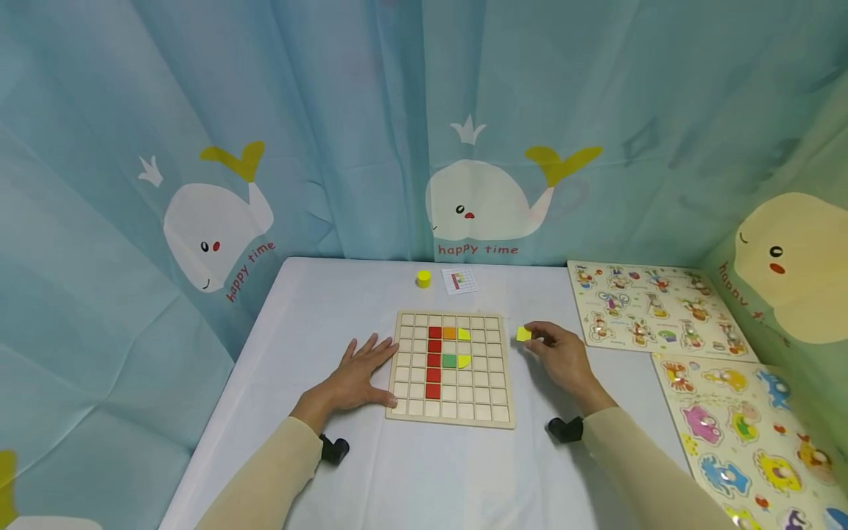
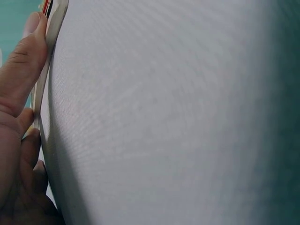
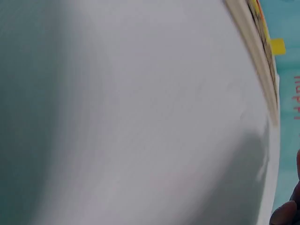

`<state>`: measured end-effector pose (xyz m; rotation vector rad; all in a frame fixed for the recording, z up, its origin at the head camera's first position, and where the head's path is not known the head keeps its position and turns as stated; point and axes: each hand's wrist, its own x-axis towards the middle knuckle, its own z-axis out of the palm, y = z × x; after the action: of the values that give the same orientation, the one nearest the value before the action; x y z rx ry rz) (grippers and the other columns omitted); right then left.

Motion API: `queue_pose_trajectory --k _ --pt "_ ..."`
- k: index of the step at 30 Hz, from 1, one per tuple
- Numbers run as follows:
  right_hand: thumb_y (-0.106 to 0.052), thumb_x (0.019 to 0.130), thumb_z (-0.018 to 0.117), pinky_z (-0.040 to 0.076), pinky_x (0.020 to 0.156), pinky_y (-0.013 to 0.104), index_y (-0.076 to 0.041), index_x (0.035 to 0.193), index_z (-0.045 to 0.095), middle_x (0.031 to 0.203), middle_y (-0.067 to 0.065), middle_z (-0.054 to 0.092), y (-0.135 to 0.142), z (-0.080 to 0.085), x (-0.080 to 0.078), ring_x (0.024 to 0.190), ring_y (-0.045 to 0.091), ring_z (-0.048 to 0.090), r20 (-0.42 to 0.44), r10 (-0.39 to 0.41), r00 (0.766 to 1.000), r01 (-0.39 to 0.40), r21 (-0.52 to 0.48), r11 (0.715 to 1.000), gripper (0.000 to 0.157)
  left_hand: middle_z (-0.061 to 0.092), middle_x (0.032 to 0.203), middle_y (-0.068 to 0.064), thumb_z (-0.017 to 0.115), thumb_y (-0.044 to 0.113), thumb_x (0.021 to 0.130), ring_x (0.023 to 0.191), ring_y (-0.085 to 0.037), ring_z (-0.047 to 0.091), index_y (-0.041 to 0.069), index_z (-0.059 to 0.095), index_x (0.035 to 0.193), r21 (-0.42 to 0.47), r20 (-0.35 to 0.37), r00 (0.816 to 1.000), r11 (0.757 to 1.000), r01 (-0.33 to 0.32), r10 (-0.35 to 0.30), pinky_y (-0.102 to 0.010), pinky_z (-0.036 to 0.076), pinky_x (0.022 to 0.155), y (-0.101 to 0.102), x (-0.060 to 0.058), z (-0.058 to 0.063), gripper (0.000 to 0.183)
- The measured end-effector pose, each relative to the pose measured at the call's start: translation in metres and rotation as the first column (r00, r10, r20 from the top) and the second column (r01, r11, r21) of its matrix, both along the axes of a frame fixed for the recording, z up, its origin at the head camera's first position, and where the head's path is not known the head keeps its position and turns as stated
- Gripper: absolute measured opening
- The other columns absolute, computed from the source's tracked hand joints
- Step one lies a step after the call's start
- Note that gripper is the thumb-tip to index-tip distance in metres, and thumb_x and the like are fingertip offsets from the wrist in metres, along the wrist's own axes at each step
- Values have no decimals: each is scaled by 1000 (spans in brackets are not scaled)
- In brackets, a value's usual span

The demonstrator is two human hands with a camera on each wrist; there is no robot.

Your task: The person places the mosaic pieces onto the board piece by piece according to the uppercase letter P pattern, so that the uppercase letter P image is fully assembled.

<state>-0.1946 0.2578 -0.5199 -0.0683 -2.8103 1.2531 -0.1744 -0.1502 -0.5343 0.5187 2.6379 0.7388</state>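
A wooden grid board (image 1: 480, 397) lies on the white table. Down one column run several red square tiles (image 1: 433, 361), with an orange tile (image 1: 449, 333) and a green tile (image 1: 450, 361) to their right. Two yellow rounded pieces (image 1: 464, 361) sit beside those. My left hand (image 1: 354, 379) rests at the board's left side, fingers spread, its thumb (image 2: 23, 61) against the edge. Off the board's right side, my right hand (image 1: 562, 361) pinches a yellow square tile (image 1: 523, 334). In the right wrist view only fingertips (image 3: 283, 213) show, and the tile is out of sight.
Behind the board stand a yellow round block (image 1: 423, 279) and a small card (image 1: 458, 280) printed with a coloured grid pattern. Two picture puzzle boards, one farther back (image 1: 652, 342) and one nearer (image 1: 722, 397), lie at the right. A whale-print curtain (image 1: 344, 147) hangs behind the table.
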Motion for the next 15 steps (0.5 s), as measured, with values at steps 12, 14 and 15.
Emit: queue_pose_trajectory --k 12,14,15 --pt "-9 100 70 51 72 28 -4 131 71 116 15 70 -46 8 -6 98 27 60 38 59 998 -58 -31 998 31 24 176 2 89 55 77 166 -24 4 23 34 167 2 3 1000 1000 -5 5 -49 -10 134 0 0 0 111" --pt "-9 101 69 52 72 28 -5 130 71 114 14 70 -52 8 -6 97 26 60 40 83 996 -82 -34 996 30 24 176 3 90 55 77 166 -23 4 23 34 167 2 2 1000 1000 -6 6 -49 -10 134 1 0 0 111" --pt "-9 101 68 52 72 28 -4 130 71 113 14 70 -55 7 -6 96 26 60 41 100 994 -98 -36 995 30 24 176 3 90 55 76 166 -24 4 23 34 167 2 1 1000 1000 -6 6 -49 -10 134 1 0 0 111"
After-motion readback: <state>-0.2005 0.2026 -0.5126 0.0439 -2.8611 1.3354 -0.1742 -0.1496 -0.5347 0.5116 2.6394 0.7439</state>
